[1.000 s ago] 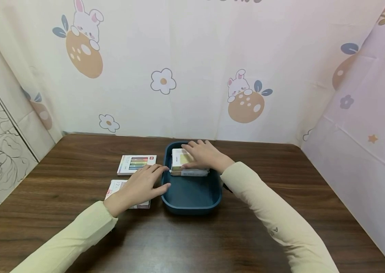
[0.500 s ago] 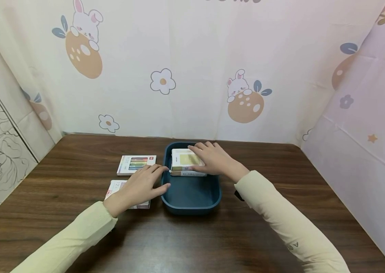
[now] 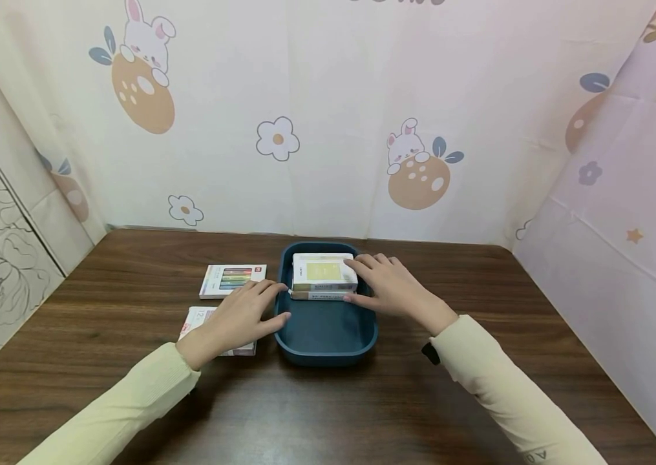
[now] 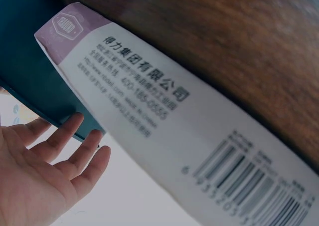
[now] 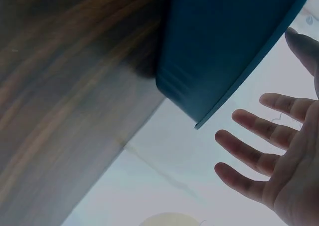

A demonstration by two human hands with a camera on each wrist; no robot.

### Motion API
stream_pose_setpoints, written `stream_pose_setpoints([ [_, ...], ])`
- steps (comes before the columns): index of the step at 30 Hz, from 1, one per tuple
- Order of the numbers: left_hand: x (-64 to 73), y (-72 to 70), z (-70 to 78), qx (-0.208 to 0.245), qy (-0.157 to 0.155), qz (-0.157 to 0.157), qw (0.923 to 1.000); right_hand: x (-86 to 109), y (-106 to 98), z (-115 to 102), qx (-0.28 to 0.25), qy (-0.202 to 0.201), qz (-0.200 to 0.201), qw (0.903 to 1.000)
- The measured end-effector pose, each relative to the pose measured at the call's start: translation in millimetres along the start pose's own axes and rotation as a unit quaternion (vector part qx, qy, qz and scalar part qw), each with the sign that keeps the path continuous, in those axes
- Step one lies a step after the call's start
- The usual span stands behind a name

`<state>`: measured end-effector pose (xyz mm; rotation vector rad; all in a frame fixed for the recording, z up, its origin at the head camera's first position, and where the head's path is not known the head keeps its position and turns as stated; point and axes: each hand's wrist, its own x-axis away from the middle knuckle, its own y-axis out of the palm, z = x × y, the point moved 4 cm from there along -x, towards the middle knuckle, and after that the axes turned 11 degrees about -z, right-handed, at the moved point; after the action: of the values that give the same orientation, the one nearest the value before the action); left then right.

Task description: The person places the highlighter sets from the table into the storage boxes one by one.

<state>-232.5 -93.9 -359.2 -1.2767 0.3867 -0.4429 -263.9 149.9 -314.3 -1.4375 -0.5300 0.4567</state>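
A dark blue rectangular bin [image 3: 326, 358] sits on the table with white-and-yellow boxes [image 3: 323, 270] at its far end. My right hand [image 3: 388, 287] is over the bin's right rim, fingers spread, fingertips beside the boxes' right end. In the right wrist view its fingers [image 5: 249, 161] hold nothing. My left hand [image 3: 240, 316] rests at the bin's left rim with its fingers extended. Beneath it lies a white carton [image 3: 196, 318], partly hidden; the left wrist view shows the carton's side [image 4: 144, 96] with a barcode and a purple end.
A flat white box with a window of coloured sticks [image 3: 233, 280] lies left of the bin, beyond the carton. Brown wood table [image 3: 328, 413] runs to a patterned curtain [image 3: 333, 181] at the back.
My right hand has slid right, off the top of the boxes, to the bin's right rim, uncovering them. The left hand and the bin have stayed put.
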Motion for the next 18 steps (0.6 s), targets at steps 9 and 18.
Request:
stream_pose_setpoints([
  [9,-0.1,0.2,-0.9,-0.003,0.004,0.006,1.0,19.9,7.8,5.3,-0.034,0.004,0.015,0.9993],
  [18,-0.7,0.1,-1.3,0.001,0.003,0.004,1.0,30.3,21.9,8.0,-0.088,0.02,0.001,0.996],
])
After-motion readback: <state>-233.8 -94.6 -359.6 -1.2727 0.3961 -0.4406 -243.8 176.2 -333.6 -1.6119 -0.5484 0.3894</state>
